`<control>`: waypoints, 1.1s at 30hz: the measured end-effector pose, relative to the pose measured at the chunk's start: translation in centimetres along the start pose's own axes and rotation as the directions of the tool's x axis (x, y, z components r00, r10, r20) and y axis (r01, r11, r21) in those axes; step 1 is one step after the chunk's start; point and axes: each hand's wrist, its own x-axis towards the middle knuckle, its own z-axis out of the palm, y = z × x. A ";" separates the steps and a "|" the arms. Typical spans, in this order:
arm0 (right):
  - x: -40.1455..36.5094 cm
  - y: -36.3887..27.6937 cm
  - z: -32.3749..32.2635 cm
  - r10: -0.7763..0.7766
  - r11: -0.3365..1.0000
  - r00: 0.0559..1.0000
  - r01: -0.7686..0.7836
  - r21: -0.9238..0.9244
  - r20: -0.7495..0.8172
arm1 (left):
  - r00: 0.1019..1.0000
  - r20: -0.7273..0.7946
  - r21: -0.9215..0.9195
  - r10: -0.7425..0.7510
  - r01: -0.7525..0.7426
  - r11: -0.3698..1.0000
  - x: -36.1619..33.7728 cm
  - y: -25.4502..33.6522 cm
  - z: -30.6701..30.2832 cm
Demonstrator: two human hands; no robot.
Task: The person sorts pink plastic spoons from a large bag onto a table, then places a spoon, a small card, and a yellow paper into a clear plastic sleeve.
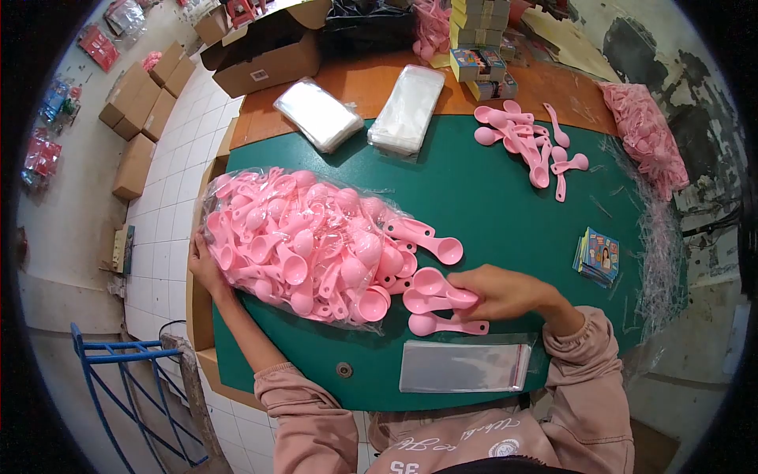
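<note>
A clear plastic bag [316, 229] full of pink measuring spoons lies on its side on the green tabletop, its mouth toward the right. At the bag's far left end, my left hand [207, 267] grips the plastic, its fingers partly hidden by it. My right hand [501, 294] is closed on pink measuring spoons [430, 286], their bowls pointing left. Just below it, a loose pink spoon [447, 325] lies on the table. More spoons [426, 238] spill from the bag's mouth. Nearest me is a stack of clear plastic sleeves [464, 366].
Loose pink spoons [521, 138] lie in a pile at the back right. Small printed cards [598, 257] sit at the right. Two stacks of clear sleeves [319, 114] [406, 109] lie at the back. A cardboard box [268, 63] and card stacks [478, 63] stand behind.
</note>
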 end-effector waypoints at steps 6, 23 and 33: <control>-0.5 -0.9 4.6 -0.045 0.877 0.971 -0.074 -0.474 -0.236 | 1.000 0.000 -0.017 -0.030 0.030 0.999 0.0 0.2 0.1; -1.2 4.0 -14.5 0.078 0.861 0.807 -0.351 -0.369 -0.586 | 0.999 -0.011 -0.006 -0.032 0.032 0.999 -0.1 0.0 0.1; 6.5 -1.0 -1.9 -0.440 0.838 0.877 0.325 -0.439 -0.190 | 1.000 -0.017 0.036 -0.016 0.017 0.999 -0.1 -0.1 0.2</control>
